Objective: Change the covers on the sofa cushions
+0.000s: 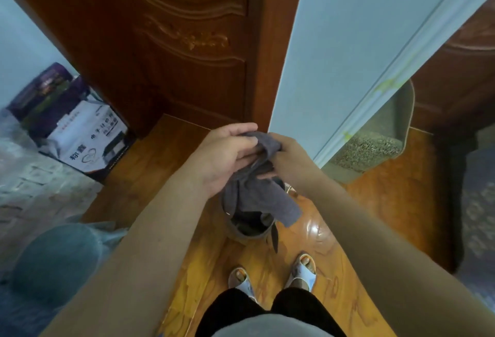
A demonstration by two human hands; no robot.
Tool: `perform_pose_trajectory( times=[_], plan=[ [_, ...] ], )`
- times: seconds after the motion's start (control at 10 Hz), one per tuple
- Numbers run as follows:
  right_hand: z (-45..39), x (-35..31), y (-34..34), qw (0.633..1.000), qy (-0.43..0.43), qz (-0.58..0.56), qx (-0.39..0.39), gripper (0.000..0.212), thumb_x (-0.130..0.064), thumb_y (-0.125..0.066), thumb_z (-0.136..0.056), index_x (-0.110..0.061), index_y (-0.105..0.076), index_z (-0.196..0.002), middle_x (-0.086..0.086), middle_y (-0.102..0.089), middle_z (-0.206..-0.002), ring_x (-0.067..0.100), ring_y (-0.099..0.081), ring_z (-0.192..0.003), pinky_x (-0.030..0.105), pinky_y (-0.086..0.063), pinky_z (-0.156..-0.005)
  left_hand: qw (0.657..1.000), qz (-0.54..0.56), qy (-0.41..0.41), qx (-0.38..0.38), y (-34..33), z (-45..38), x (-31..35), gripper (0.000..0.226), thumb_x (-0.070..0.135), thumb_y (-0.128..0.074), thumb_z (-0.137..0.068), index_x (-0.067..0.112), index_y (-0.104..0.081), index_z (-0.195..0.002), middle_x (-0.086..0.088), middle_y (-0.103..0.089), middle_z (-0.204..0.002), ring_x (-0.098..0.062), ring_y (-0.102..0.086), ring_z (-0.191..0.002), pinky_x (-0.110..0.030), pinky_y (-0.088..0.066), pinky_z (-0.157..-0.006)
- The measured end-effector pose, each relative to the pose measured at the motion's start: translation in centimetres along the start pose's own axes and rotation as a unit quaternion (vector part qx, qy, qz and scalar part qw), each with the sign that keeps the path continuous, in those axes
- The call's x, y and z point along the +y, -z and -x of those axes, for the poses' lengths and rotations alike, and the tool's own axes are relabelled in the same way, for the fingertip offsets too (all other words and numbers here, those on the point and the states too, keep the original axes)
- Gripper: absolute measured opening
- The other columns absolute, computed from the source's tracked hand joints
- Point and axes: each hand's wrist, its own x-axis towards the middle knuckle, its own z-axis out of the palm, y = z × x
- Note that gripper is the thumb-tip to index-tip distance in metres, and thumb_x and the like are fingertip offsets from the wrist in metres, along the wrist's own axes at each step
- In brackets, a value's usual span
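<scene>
Grey cover [257, 197] between both hands

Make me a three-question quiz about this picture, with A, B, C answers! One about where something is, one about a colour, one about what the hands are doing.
1. Where is the white box with writing?
A. On the floor at the left
B. In the hands
C. On the door

2. What colour is the held cloth?
A. Yellow
B. Grey
C. Red

3. What are the hands doing?
A. Hanging empty
B. Both gripping the cloth
C. Opening the door

Answers: A, the white box sits low by the left wall. B, the cloth is grey. B, the left hand and right hand both clutch it.
</scene>
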Motion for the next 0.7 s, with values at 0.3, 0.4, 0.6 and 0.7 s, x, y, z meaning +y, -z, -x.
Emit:
perform_pose_trajectory(
  times=[0.3, 0.4, 0.6, 0.7],
  plan=[
    [-5.1, 5.8, 2.1, 0.932, -0.232, -0.228, 0.161, 0.033, 0.006, -0.045, -0.098, 0.003, -0.05, -0.131, 0.026, -0.056, -0.127, 0.038, -0.065, -0.104, 0.039, -0.063, -0.062, 0.983, -0.158, 0.078, 0.059, 3.7, -2.0, -3.5, 0.027, 0.017, -0.053, -0.103, 0.024, -0.059, -0.129, 0.002, -0.064, -0.121, -0.015, -0.068, -0.103, -0.036, -0.058, -0.092],
    [-6.7, 7.9, 1.5, 0.932, -0.279, -0.185, 0.143, 0.037, 0.008, -0.046, -0.097, 0.0, -0.051, -0.133, 0.023, -0.054, -0.132, 0.038, -0.064, -0.107, 0.035, -0.061, -0.056, 0.98, -0.143, 0.103, 0.094, 6.0, -1.8, -5.0, 0.024, 0.016, -0.055, -0.103, 0.022, -0.063, -0.125, 0.0, -0.067, -0.118, -0.017, -0.071, -0.1, -0.037, -0.059, -0.091],
    [-10.0, 10.8, 0.5, 0.95, -0.277, -0.083, 0.12, 0.033, 0.008, -0.045, -0.097, -0.004, -0.053, -0.127, 0.014, -0.055, -0.12, 0.033, -0.056, -0.121, 0.044, -0.055, -0.095, 0.972, -0.131, 0.132, 0.144, 9.1, -2.0, -6.8, 0.021, 0.014, -0.058, -0.101, 0.021, -0.067, -0.118, -0.001, -0.071, -0.112, -0.018, -0.073, -0.097, -0.035, -0.06, -0.085],
    [-10.8, 14.8, 1.1, 0.96, -0.262, 0.074, 0.06, 0.031, -0.005, -0.051, -0.094, -0.014, -0.061, -0.122, 0.012, -0.062, -0.126, 0.033, -0.059, -0.122, 0.047, -0.051, -0.101, 0.969, -0.132, 0.143, 0.154, 9.5, -2.3, -7.7, 0.019, 0.013, -0.057, -0.101, 0.021, -0.068, -0.115, -0.003, -0.071, -0.111, -0.019, -0.073, -0.096, -0.035, -0.06, -0.084]
  ],
)
